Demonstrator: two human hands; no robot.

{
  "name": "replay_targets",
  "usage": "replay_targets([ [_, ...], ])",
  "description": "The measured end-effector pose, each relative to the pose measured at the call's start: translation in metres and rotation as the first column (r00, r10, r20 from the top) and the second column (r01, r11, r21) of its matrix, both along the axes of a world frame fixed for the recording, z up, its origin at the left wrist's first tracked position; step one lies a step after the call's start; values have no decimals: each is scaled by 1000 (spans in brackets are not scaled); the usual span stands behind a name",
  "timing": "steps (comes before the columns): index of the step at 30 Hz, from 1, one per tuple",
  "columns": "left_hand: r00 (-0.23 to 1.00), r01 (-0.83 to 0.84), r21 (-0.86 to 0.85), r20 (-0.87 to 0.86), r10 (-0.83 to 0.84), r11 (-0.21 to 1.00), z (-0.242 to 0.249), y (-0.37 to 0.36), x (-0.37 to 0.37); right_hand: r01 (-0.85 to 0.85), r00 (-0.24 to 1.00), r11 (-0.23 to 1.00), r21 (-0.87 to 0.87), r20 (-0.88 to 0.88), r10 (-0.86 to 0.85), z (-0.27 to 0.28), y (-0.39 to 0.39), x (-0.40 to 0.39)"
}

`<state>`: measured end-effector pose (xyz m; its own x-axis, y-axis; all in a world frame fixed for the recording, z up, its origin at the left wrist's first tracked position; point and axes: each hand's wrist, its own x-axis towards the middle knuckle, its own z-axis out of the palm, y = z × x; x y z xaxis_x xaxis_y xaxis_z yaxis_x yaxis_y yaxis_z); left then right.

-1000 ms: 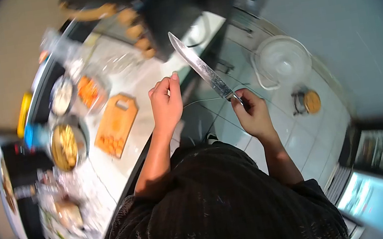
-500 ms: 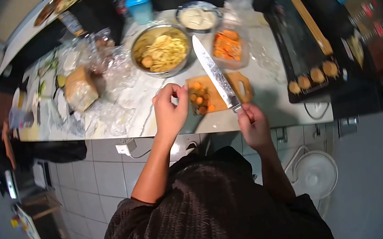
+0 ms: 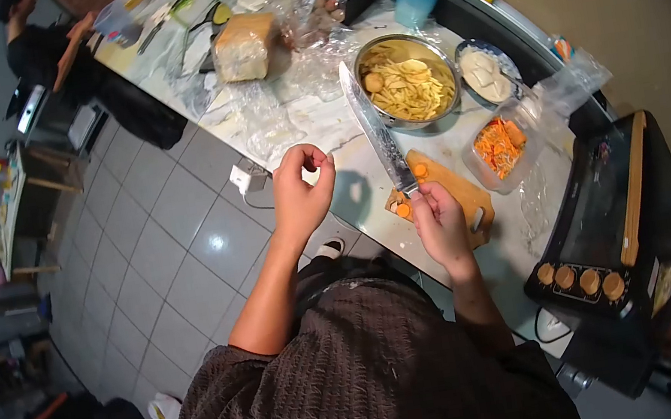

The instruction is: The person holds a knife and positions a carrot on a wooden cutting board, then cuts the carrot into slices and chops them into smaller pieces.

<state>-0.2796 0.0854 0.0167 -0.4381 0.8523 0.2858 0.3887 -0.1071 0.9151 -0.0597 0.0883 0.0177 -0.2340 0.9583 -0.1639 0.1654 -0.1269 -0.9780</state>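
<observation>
In my right hand (image 3: pixel 443 224) is a large kitchen knife (image 3: pixel 379 134), gripped by its handle, the blade slanting up and away to the left. Below the blade lies a wooden cutting board (image 3: pixel 454 192) with orange carrot pieces (image 3: pixel 402 210) on it, partly covered by the knife and hand. My left hand (image 3: pixel 303 193) is raised in the air by the counter's front edge. Its fingers curl toward the thumb in a loose ring, and nothing shows between them.
A metal bowl (image 3: pixel 455 92) of pale sliced strips, a plate of white dough (image 3: pixel 484 74) and a tub of shredded carrot (image 3: pixel 500 146) stand behind the board. Bagged bread (image 3: pixel 246 48) lies left, a toaster oven (image 3: pixel 589 223) right. Another person (image 3: pixel 85 73) stands at the far left.
The view has turned leftward, so the counter now runs diagonally. The knife stays in my right hand. My left hand has shifted off the board's side, over the counter edge.
</observation>
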Motion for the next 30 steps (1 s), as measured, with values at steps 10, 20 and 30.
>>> replay_targets([
  [10, 979, -168, 55, -105, 173, 984, 0, -38, 25, -152, 988, 987, 55, 15, 151, -1, 5, 13],
  [20, 970, -185, 81, -144, 195, 979, 18, -27, 24, -148, 989, 987, 69, 26, 147, 8, 5, 15],
  [30, 985, -140, 44, -95, 143, 989, 20, -26, 19, -126, 991, 989, 82, 56, 122, 4, 7, 9],
])
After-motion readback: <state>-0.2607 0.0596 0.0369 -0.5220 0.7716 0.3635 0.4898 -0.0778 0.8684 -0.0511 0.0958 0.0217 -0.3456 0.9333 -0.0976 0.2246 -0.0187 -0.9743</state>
